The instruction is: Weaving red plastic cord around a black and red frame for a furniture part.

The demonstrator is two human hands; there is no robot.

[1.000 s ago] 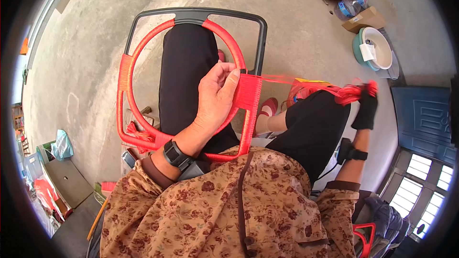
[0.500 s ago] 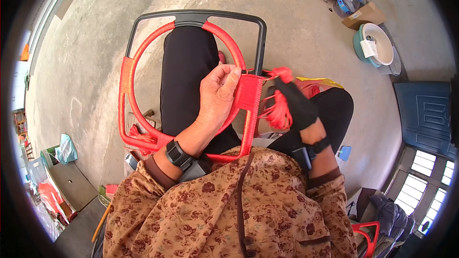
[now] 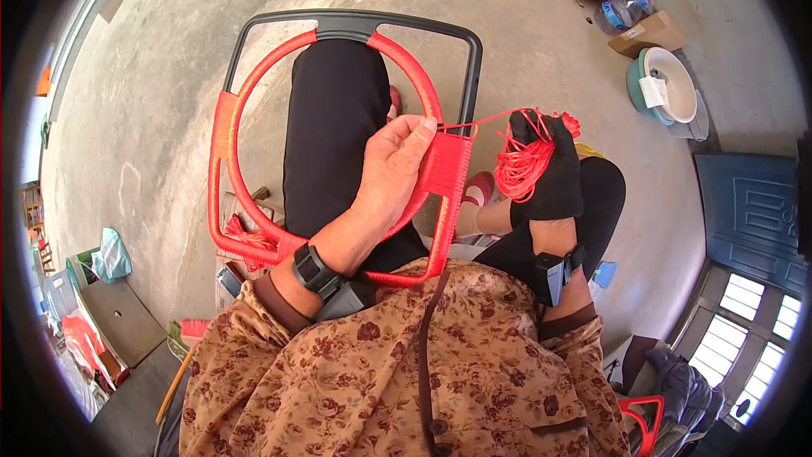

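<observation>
A black frame [image 3: 476, 76] with a ring inside it rests across my lap, standing over my left thigh. Red cord is wound tightly round most of the ring and the frame's lower part; the upper outer bar is bare black. My bare left hand [image 3: 391, 169] pinches the ring's right side, thumb and forefinger beside the broad wound band [image 3: 448, 162]. In a black glove, my right hand [image 3: 556, 171] grips a loose bundle of red cord [image 3: 522, 173] to the right of the frame. One strand stretches from that bundle to the frame near my left fingertips.
Below the ring's lower left lies more red cord [image 3: 245, 233]. Nested basins [image 3: 672, 85], a cardboard box [image 3: 650, 34] and a plastic bottle [image 3: 617, 14] stand at the far right. A broom [image 3: 173, 385] lies at lower left. Concrete floor [image 3: 186, 93] surrounds my legs.
My right hand has drawn the cord bundle away to the right and turned upright, pulling the strand out straighter. My left hand and the frame have shifted slightly right.
</observation>
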